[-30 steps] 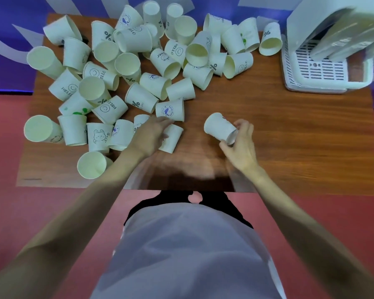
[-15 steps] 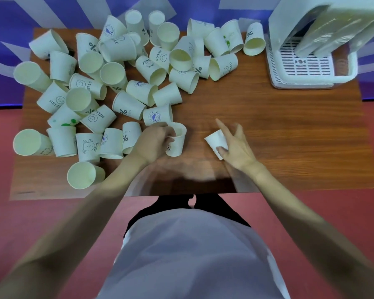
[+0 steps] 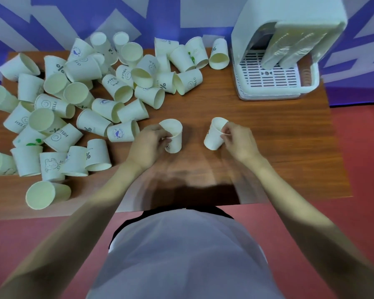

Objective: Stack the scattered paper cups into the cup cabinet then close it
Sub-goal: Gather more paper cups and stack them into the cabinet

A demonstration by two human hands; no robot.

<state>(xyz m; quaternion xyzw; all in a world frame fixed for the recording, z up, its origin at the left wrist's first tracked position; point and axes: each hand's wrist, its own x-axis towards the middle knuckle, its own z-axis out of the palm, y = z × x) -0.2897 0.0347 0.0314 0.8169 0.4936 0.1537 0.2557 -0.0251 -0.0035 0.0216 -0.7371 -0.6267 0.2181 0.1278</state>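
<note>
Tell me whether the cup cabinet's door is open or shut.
Open: the white plastic cup cabinet has its front door swung out, which leaves the slotted base tray exposed.

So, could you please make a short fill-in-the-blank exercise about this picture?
1. Each hand holds one paper ____.
2. The left hand holds its cup with the opening facing ____.
3. The white cup cabinet stands at the table's far ____ corner.

Missing words: cup; up; right
</note>
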